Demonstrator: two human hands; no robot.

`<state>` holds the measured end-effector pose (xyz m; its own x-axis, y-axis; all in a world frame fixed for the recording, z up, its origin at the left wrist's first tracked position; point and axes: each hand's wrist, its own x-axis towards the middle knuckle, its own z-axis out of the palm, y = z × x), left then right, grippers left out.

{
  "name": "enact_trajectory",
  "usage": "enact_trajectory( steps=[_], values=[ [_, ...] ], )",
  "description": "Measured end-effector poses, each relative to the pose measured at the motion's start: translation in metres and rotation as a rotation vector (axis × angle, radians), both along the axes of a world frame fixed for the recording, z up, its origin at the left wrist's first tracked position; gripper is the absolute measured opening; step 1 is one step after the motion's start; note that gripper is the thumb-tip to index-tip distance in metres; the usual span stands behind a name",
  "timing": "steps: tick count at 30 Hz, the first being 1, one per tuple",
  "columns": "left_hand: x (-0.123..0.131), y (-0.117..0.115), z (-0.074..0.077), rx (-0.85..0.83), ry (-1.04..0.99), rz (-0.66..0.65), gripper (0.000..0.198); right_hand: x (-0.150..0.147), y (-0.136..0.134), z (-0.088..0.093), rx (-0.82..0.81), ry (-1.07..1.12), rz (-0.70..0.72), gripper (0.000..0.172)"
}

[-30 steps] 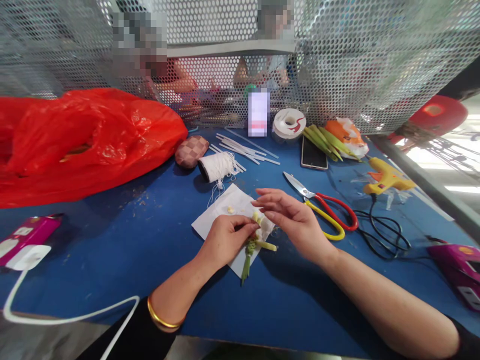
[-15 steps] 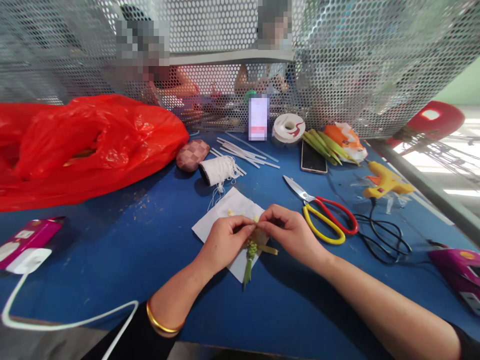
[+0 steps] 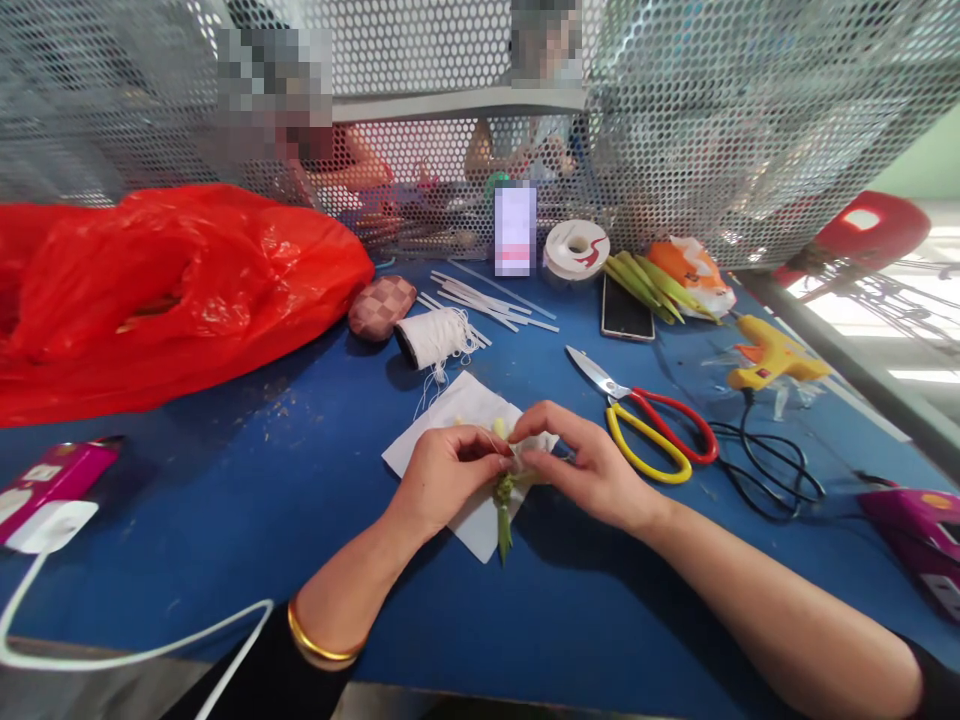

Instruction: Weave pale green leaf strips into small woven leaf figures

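My left hand pinches a small green plant piece near its top, above white paper. The piece has a knobbly green middle and a leafy tail pointing toward me. My right hand is pressed close against the left, thumb and fingers pinching a thin pale strip at the piece's top. Pale yellow bits show just beyond the fingertips. Fingers hide part of the piece. Scissors with red and yellow handles lie right of my right hand, blades apart.
A thread spool, white sticks, checkered pouch and ribbon roll lie behind. Red plastic covers the left. Rightward are a dark phone, green leaves, a yellow glue gun and its cord. People sit beyond the mesh.
The green tail has swung from pointing slightly left to nearly straight toward me. The pale strip that stuck out to the right has moved up to my right fingers.
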<state>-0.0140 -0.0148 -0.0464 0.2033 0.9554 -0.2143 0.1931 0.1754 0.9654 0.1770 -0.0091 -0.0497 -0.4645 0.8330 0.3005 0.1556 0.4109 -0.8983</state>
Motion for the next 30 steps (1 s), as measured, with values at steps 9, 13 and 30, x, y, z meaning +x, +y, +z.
enact_trajectory(
  steps=[9,13,30],
  values=[
    [-0.006,-0.003,-0.005,0.258,0.292,-0.056,0.013,-0.006,0.000,-0.017,-0.059,-0.097,-0.023,0.032],
    [-0.007,-0.004,-0.005,0.685,0.555,-0.065,0.016,-0.007,-0.002,-0.019,-0.030,-0.115,-0.054,0.034],
    [0.003,-0.013,-0.006,1.245,0.815,-0.022,0.010,-0.012,0.000,-0.020,-0.159,-0.040,-0.171,0.026]
  ],
)
